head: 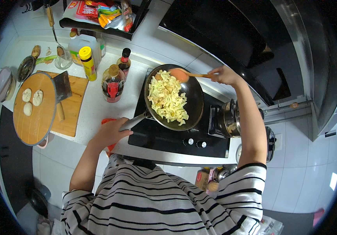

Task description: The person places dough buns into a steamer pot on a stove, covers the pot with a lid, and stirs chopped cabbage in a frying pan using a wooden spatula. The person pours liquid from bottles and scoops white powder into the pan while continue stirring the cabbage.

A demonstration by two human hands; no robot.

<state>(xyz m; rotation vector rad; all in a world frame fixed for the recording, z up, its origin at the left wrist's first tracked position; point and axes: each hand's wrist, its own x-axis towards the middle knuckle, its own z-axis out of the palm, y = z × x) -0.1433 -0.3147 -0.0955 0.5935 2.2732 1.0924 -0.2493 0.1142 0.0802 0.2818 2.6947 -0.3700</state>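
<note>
A dark wok (pixel 194 104) stands on the left part of a black gas hob (pixel 162 141), tilted a little. Chopped pale-green cabbage (pixel 167 98) with small brownish pieces lies in it, mostly in its left half. My left hand (pixel 111 132) is closed around the wok's grey handle (pixel 133 122), at its outer end. With my right hand (pixel 223 75) I hold the wooden handle of a spatula (pixel 196 75). Its orange-brown head (pixel 179 75) is over the wok's far part, at the edge of the cabbage.
Right of the wok stands a metal pot (pixel 228 119). Left are two sauce bottles (pixel 113 85), a yellow-capped container (pixel 88 64) and a large plastic jug (pixel 84 44). Further left, a round board (pixel 35 126) with dough buns and a cleaver (pixel 62 85) rest on a cutting board (pixel 71 122).
</note>
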